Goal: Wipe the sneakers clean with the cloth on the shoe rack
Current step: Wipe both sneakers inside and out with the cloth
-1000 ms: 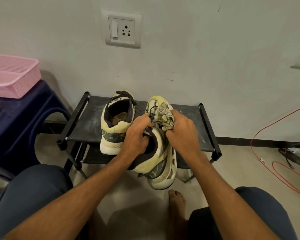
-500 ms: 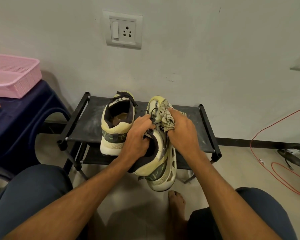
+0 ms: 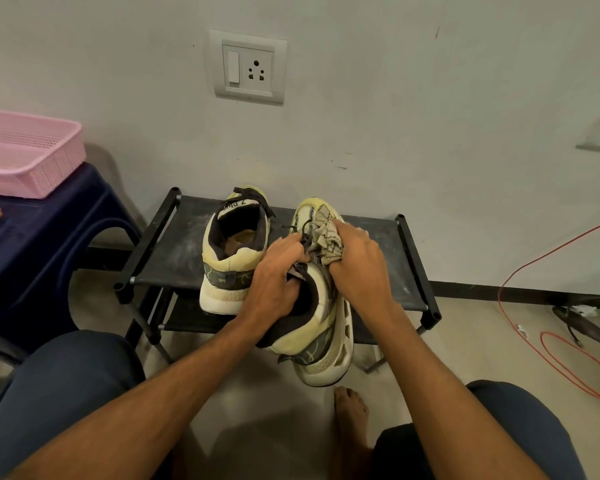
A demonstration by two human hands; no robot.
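Cloth [image 3: 326,233] bunched in right hand [image 3: 357,268] atop tilted sneaker [image 3: 323,337], left hand [image 3: 274,282] clasped around its collar.

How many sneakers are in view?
2. The left sneaker stands on the shoe rack; the held sneaker is in the left hand, with the right hand pressing the cloth on it. No others show.

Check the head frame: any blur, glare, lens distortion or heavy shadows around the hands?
Head view: dim, even light, no glare; soft shadow on the floor under the arms; wide-angle bowing splays the shoe rack rails and skews the wall socket; left hand, right hand, cloth and held sneaker sharp, no motion blur.
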